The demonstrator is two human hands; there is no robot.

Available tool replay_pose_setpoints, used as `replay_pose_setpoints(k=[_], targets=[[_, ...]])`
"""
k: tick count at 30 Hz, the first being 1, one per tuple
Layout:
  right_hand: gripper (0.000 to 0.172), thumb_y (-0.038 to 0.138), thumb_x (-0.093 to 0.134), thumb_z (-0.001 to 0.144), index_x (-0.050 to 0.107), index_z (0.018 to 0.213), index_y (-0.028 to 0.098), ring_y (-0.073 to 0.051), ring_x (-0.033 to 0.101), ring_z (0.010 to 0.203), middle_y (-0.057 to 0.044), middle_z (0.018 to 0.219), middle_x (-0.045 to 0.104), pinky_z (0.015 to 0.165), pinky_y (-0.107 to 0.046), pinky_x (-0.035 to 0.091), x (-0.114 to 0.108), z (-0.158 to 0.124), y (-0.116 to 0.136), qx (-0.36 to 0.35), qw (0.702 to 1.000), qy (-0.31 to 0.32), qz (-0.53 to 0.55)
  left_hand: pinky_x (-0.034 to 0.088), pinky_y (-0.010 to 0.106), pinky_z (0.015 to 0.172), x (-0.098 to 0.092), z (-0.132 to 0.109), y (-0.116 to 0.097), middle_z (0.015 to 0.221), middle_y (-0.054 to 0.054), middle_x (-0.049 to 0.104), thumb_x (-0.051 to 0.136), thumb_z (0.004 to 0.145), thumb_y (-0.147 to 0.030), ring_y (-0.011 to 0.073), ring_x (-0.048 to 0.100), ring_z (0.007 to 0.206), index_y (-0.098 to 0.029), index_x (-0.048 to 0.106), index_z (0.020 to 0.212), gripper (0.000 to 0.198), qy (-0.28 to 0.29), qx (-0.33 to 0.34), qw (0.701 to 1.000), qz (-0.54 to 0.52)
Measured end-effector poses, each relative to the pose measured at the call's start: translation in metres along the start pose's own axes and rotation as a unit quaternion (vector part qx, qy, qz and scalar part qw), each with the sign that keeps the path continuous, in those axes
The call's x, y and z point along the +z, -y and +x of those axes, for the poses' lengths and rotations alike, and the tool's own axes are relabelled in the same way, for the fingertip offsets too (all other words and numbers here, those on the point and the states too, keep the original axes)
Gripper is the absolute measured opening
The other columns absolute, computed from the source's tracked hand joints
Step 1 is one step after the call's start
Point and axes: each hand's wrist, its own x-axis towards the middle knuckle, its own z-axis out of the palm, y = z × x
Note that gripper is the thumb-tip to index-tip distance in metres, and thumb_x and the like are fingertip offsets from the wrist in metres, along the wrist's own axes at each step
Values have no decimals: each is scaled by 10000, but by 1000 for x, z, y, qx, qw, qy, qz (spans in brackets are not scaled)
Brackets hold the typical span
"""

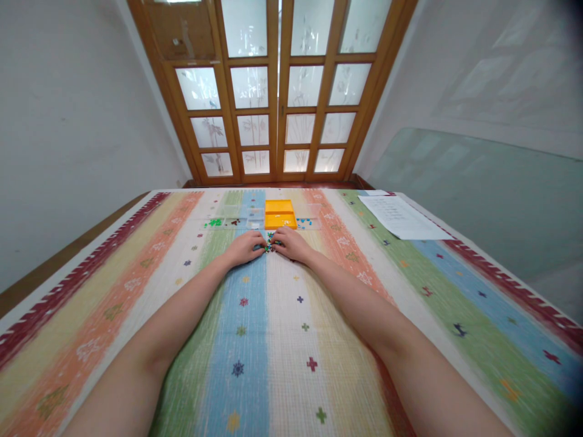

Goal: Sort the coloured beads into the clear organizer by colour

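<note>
My left hand (246,246) and my right hand (292,243) lie on the striped cloth (273,340), their fingertips meeting at a small heap of coloured beads (271,243). Both hands have curled fingers pressed in around the heap. What the fingers pinch is too small to make out. Just beyond the heap sits an orange tray (279,214). A clear compartment box (232,217) to the tray's left holds green beads (214,223) and a few dark ones. Another clear box (308,220) to the right holds blue beads.
A white printed sheet (401,216) lies at the far right of the table. Wooden doors with frosted glass panes (277,91) stand behind the table. A glass pane (483,194) leans along the right wall.
</note>
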Motion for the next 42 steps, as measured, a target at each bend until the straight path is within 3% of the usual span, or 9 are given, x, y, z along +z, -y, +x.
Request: replay_pose_setpoints(k=[11,28,33,38,42], targets=[[118,245,652,977,768,986,227,-238,571,1000,-84,998,681,897,-355,425,2,1,-7,27,999,-12,-45,490,367,963,-4,0,-8,1020,64,705,642,887,-240,234,636,1034,-225,753,1015,171,7,6,1000,-25],[189,184,585,989,765,1036,217,-242,581,963,-92,964,689,867,-356,431,1,-2,-14,85,990,-42,-103,477,361,961,3,3,-13,1051,74,688,628,935,-279,234,619,1050,-239,762,1020,164,31,33,999,-7],[190,229,618,985,754,1118,218,-253,583,1037,-101,1056,696,916,-375,437,-1,-1,-6,41,996,-23,-80,483,361,948,4,4,-8,1012,66,710,602,950,-284,226,632,1019,-214,734,1004,159,-26,-1,999,-40],[199,261,646,986,746,1157,243,-252,580,1112,-90,1168,698,976,-395,433,2,1,0,-21,999,2,-49,495,322,798,5,2,8,967,50,734,565,953,-303,197,644,860,-206,709,1014,184,-92,-111,988,-56],[163,206,635,980,762,1079,237,-252,583,1093,-89,1150,709,969,-399,437,4,1,-2,-30,998,-4,-48,474,305,740,4,-2,28,906,29,732,559,940,-297,181,632,783,-218,710,1027,191,-143,-170,973,-66]])
